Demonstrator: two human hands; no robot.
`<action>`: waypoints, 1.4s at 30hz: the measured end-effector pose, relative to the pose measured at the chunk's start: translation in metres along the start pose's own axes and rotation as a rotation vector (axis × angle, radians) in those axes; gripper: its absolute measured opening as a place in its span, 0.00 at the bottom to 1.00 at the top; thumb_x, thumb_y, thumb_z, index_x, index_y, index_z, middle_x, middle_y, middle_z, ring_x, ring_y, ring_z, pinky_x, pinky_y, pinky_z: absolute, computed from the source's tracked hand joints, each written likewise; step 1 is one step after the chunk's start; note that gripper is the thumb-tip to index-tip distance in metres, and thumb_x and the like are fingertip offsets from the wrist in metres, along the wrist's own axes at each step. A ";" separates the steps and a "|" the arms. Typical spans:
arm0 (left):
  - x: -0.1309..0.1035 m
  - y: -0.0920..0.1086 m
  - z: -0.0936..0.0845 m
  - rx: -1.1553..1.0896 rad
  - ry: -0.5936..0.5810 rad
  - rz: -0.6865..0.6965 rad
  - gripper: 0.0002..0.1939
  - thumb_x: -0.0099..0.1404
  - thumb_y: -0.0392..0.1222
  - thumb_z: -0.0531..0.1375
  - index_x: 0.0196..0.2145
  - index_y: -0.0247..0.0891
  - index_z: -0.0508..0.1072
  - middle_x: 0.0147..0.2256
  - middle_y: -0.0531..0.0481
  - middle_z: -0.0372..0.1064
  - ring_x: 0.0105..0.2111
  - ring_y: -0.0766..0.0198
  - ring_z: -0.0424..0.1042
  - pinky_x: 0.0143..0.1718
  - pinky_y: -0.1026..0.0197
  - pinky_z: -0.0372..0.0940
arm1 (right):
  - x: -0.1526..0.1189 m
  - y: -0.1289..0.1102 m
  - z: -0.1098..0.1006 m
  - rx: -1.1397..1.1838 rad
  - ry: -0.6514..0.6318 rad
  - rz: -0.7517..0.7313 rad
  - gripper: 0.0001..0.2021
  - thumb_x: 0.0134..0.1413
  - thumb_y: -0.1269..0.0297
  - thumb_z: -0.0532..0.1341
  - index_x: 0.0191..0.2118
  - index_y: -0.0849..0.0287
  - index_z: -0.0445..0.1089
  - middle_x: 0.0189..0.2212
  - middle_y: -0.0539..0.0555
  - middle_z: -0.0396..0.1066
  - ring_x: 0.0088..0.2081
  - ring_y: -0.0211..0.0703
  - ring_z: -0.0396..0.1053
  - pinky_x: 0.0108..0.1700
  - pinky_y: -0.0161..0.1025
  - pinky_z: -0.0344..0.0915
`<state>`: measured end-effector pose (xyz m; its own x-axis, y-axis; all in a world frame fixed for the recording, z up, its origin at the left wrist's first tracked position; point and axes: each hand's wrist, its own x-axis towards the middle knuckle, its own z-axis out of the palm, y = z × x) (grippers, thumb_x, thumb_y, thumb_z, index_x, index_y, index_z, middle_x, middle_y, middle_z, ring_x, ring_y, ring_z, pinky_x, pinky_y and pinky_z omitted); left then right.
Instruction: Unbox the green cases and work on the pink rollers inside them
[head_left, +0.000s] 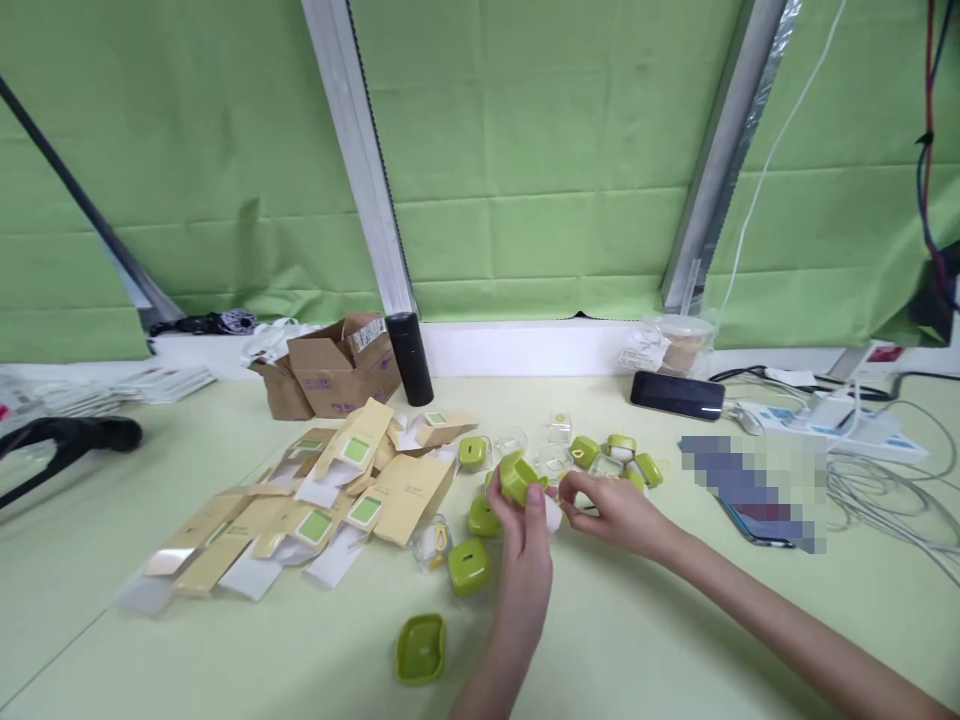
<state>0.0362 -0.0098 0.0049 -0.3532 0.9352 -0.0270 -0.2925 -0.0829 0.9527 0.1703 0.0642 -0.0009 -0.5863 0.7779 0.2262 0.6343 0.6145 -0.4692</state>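
Observation:
My left hand (527, 540) is closed around a small green plastic case (516, 476), held up and tilted above the table. Close to its right, the thumb and forefinger of my right hand (619, 512) are pinched together; whatever is between them is too small to make out. A white piece (552, 514) shows between the two hands. Around them lie several more green cases, among them a glossy one (469, 567) with a slot, and a clear case (431, 543) with a yellow loop. Nearer to me rests a hollow green shell (420, 648), open side up.
Left of my hands is a pile of kraft paper packets (352, 490). Behind it stand a cardboard box (337, 370) and a black bottle (410, 360). To the right are a black phone (676, 395), a partly blurred phone (757, 520), a power strip (840, 425) and tangled cables.

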 end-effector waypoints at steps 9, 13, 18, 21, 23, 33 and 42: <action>-0.005 -0.019 0.001 0.053 -0.240 -0.010 0.35 0.62 0.59 0.53 0.59 0.39 0.46 0.50 0.37 0.65 0.50 0.56 0.67 0.50 0.58 0.60 | -0.041 -0.010 -0.001 -0.082 -0.014 -0.030 0.09 0.51 0.68 0.56 0.37 0.54 0.72 0.40 0.53 0.69 0.27 0.38 0.69 0.30 0.36 0.62; -0.008 -0.024 -0.002 0.159 -0.335 0.070 0.31 0.64 0.54 0.53 0.59 0.38 0.47 0.54 0.35 0.60 0.57 0.55 0.59 0.55 0.53 0.55 | -0.046 -0.004 -0.006 0.002 0.024 -0.001 0.13 0.51 0.71 0.55 0.38 0.52 0.74 0.32 0.51 0.68 0.28 0.38 0.68 0.31 0.35 0.61; -0.006 -0.018 -0.015 0.487 -0.378 0.196 0.25 0.65 0.47 0.53 0.56 0.38 0.53 0.58 0.36 0.54 0.59 0.54 0.54 0.58 0.52 0.52 | -0.047 0.004 -0.008 0.159 0.079 0.077 0.13 0.54 0.71 0.53 0.36 0.56 0.75 0.28 0.51 0.69 0.28 0.37 0.67 0.29 0.32 0.60; -0.001 -0.009 -0.026 0.752 -0.373 0.302 0.23 0.63 0.42 0.54 0.55 0.38 0.56 0.56 0.38 0.57 0.58 0.53 0.54 0.58 0.49 0.50 | -0.047 0.003 -0.006 0.188 0.067 0.090 0.13 0.53 0.72 0.53 0.36 0.56 0.75 0.29 0.51 0.72 0.30 0.38 0.68 0.30 0.33 0.60; 0.003 -0.002 -0.031 0.899 -0.426 0.339 0.23 0.62 0.39 0.53 0.55 0.37 0.58 0.55 0.39 0.59 0.58 0.53 0.55 0.59 0.49 0.49 | -0.048 0.001 -0.006 0.197 0.071 0.094 0.12 0.52 0.72 0.54 0.36 0.56 0.75 0.30 0.51 0.72 0.30 0.38 0.69 0.31 0.33 0.60; 0.013 0.037 -0.024 1.195 -0.661 0.105 0.24 0.53 0.34 0.55 0.50 0.39 0.65 0.51 0.46 0.63 0.54 0.55 0.59 0.54 0.57 0.54 | -0.051 -0.001 -0.006 0.190 0.064 0.087 0.12 0.54 0.70 0.53 0.36 0.56 0.75 0.29 0.51 0.73 0.29 0.38 0.69 0.30 0.33 0.60; 0.025 0.027 -0.014 1.302 -0.657 0.197 0.27 0.49 0.32 0.57 0.50 0.39 0.69 0.46 0.43 0.68 0.48 0.48 0.63 0.50 0.52 0.57 | -0.041 0.031 -0.047 -0.279 0.078 0.266 0.13 0.58 0.59 0.52 0.41 0.52 0.71 0.36 0.51 0.73 0.31 0.41 0.72 0.29 0.35 0.62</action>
<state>0.0070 0.0059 0.0253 0.2704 0.9604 -0.0669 0.8259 -0.1957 0.5289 0.2375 0.0579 0.0155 -0.3499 0.9157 0.1975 0.8776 0.3941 -0.2728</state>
